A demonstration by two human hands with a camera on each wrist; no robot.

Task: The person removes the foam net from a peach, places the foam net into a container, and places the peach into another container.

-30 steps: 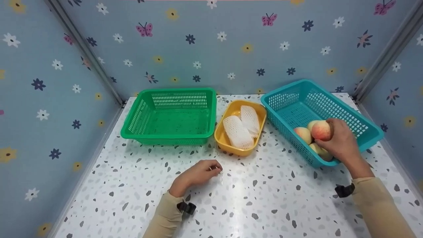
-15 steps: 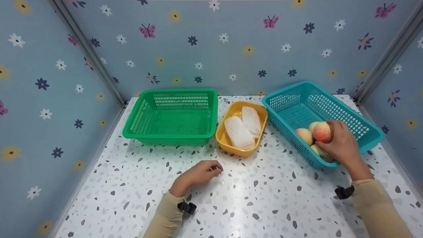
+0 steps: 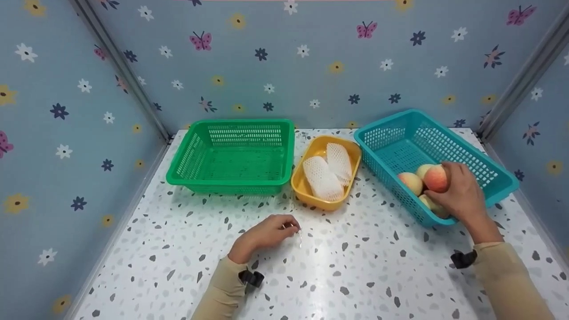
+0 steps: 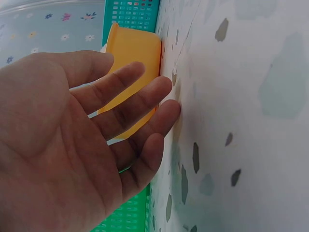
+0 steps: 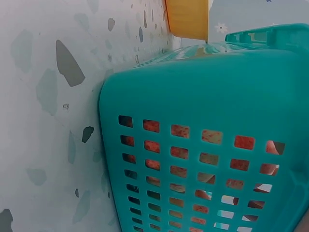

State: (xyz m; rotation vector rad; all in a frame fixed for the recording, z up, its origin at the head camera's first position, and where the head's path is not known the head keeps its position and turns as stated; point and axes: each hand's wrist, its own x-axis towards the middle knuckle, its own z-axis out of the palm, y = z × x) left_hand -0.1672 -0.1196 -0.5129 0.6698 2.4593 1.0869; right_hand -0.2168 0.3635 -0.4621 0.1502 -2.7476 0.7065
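Observation:
My right hand [image 3: 464,193] reaches into the near end of the blue-green basket [image 3: 389,180] and grips a red-and-yellow peach [image 3: 435,178] between thumb and fingers. Several other peaches [image 3: 410,183] lie under and beside it. In the right wrist view the basket's wall [image 5: 193,92] hides that hand, and reddish fruit shows through the holes. My left hand [image 3: 271,231] rests low over the speckled table in front of the yellow tray [image 3: 316,203]. The left wrist view shows its palm [image 4: 63,140] with the fingers loosely bent and nothing held.
Two white foam net sleeves [image 3: 322,178] lie in the yellow tray. At the left stands a green basket [image 3: 231,183] with no contents visible. Flower-patterned walls [image 3: 266,53] enclose the white speckled table [image 3: 338,266] at the back and sides.
The head view has shifted slightly, so everything appears a little lower and to the right. Both hands keep nearly the same places, and the right still grips the peach inside the basket.

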